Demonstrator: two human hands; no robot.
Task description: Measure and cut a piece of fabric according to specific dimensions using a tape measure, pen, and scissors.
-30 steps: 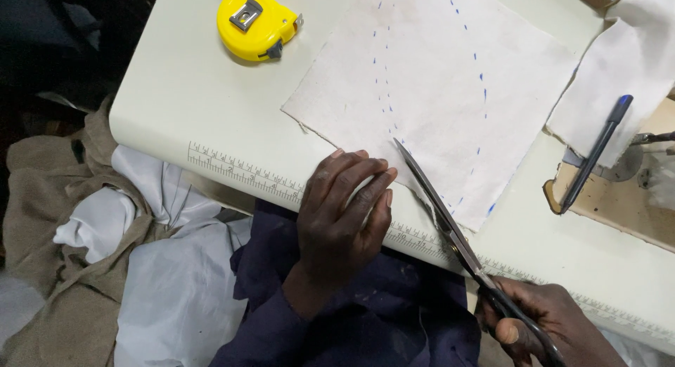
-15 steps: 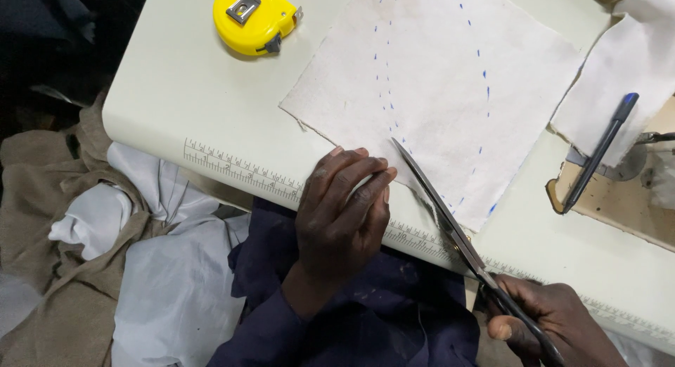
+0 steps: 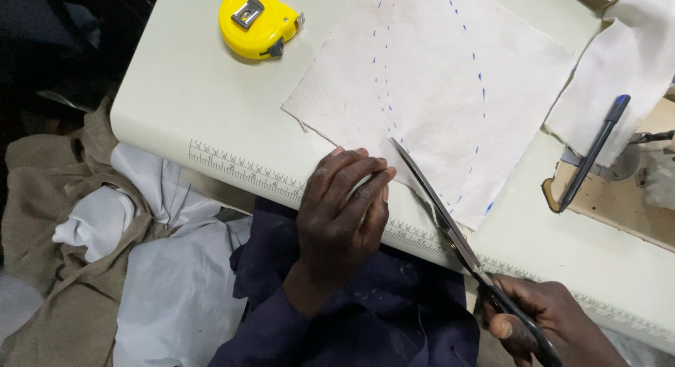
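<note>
While the left hand (image 3: 344, 212) presses flat on the cloth (image 3: 436, 93) at the desk (image 3: 204, 107) edge, the right hand (image 3: 541, 325) clasps the scissors (image 3: 457, 233), blades angling up-left into the fabric beside it.

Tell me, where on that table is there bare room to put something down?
Bare top lies between the yellow tape measure, the printed ruler edge and the fabric. Crowded: left hand, scissors, right hand, pen.
</note>
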